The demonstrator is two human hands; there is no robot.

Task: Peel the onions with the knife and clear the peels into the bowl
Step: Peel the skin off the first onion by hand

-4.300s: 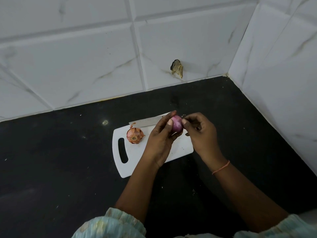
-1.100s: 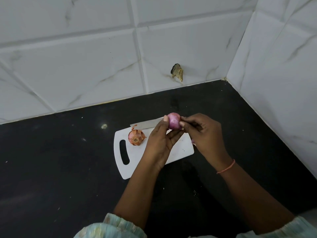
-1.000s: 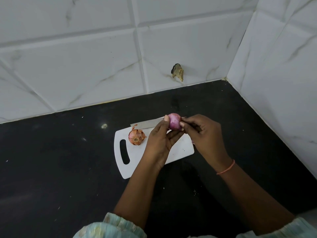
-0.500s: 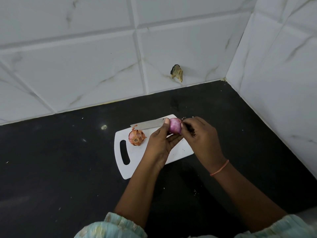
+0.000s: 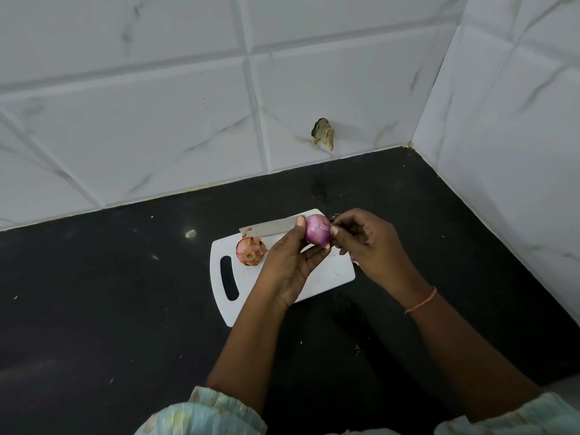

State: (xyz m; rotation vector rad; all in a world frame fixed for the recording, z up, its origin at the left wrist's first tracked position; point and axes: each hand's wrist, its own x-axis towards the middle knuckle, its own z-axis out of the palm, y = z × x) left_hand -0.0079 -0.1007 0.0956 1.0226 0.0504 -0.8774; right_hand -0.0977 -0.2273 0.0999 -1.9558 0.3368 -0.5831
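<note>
The left hand [image 5: 290,262] has its grip closed around a peeled purple onion [image 5: 317,230], the thumb pressed against the onion's left side and the other fingers cupped beneath it. The onion sits at the fingertips, lifted above the far right corner of the white cutting board [image 5: 326,277] rather than resting on it. The right hand [image 5: 368,246] meets the onion from the opposite side: its thumb and forefinger are pinched narrowly together at the onion's right edge, touching the skin there, with the remaining fingers curled into the palm. Whether a scrap of peel sits inside that pinch cannot be told. A thin orange band [image 5: 420,301] circles the right wrist.

Just behind the left thumb, a knife [image 5: 266,227] lies flat along the far edge of the board, its blade pointing left; its handle end is hidden behind the hands. Left of the left hand, a second onion [image 5: 250,251] in its brown papery skin rests on the board, apart from the held one and near the knife blade. The board's slotted handle [image 5: 229,277] faces left.

The board lies on a black table [image 5: 110,293] dotted with small pale flecks. White marbled tiles [image 5: 157,120] rise behind and to the right, with a brownish chip [image 5: 323,133] in the back wall.
</note>
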